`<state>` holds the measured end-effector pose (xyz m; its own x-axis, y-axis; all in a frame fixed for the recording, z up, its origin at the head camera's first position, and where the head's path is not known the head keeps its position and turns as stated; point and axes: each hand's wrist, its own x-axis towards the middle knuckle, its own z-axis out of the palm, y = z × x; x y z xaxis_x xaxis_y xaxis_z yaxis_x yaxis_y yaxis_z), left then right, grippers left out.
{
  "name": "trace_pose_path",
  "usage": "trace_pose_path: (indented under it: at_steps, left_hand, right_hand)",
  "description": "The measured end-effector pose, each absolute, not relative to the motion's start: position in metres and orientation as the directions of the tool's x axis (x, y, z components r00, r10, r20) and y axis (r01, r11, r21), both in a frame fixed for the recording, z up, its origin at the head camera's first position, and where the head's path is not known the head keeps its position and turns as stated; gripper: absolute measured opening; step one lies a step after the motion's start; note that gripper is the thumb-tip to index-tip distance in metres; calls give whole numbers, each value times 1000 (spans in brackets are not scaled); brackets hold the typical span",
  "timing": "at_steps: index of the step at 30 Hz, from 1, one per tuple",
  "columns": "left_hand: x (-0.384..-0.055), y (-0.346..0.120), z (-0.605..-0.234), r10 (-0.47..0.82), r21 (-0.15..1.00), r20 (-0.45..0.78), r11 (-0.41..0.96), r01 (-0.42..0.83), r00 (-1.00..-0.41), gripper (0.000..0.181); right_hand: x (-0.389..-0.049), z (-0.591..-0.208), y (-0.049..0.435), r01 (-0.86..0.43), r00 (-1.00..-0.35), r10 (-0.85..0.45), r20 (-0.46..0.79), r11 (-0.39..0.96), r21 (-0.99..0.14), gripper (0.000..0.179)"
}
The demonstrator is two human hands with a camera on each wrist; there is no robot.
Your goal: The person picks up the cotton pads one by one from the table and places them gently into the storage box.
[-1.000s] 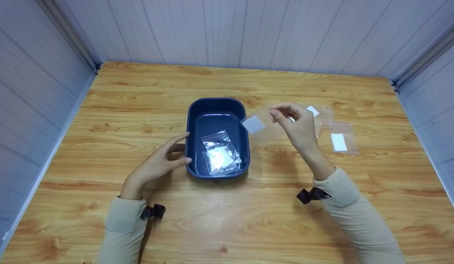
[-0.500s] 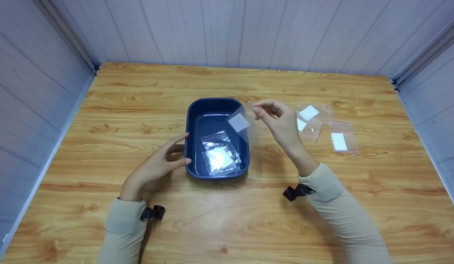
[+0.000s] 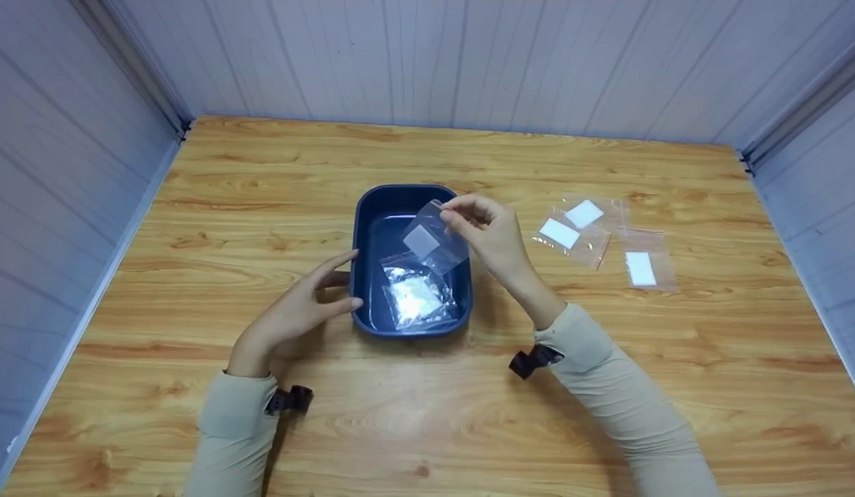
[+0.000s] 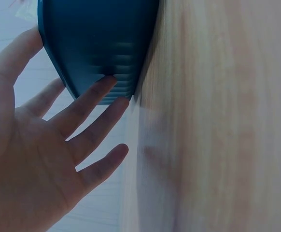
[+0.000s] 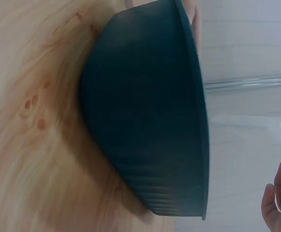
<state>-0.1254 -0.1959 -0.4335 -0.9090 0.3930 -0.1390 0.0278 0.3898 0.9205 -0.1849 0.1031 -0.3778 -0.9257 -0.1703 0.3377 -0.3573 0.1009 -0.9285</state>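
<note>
In the head view a dark blue rectangular bin (image 3: 367,290) sits on the table, with clear zip bags (image 3: 415,293) lying in its near half. My right hand (image 3: 495,235) pinches a small clear zip bag (image 3: 421,241) by its upper corner, over the bin's right side. A white rectangular piece shows inside that bag. My left hand (image 3: 292,307) rests against the bin's left side, thumb at the rim. The left wrist view has its fingers (image 4: 94,130) spread and fairly straight, some touching the outer wall. Part of the right hand (image 5: 280,203) lies outside the right wrist view.
Right of the bin, two overlapping clear zip bags (image 3: 572,228) with white pieces lie on the wooden table (image 3: 413,428). Another such bag (image 3: 641,268) lies farther right. Pale panel walls (image 3: 434,62) stand behind and at both sides.
My right hand has moved left with the pinched bag, from right of the bin to over it. The two overlapping bags on the table are now uncovered. My left hand stays put.
</note>
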Motion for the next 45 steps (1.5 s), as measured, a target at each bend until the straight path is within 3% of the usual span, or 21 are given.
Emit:
trace_pose_path:
  at_steps: [15, 32, 45]
  left_hand:
    - [-125, -195, -433, 393, 929, -135, 370, 22, -910, 77]
    - [-125, -194, -433, 392, 928, -148, 372, 9, -908, 78]
    - [-125, -195, -435, 387, 923, -142, 384, 19, -911, 76]
  right_hand:
    - [-192, -402, 88, -311, -924, -259, 282, 75, -948, 15]
    - [-204, -416, 87, -300, -929, -276, 245, 177, -937, 15]
    - [-207, -419, 88, -363, -911, -294, 290, 235, -902, 22]
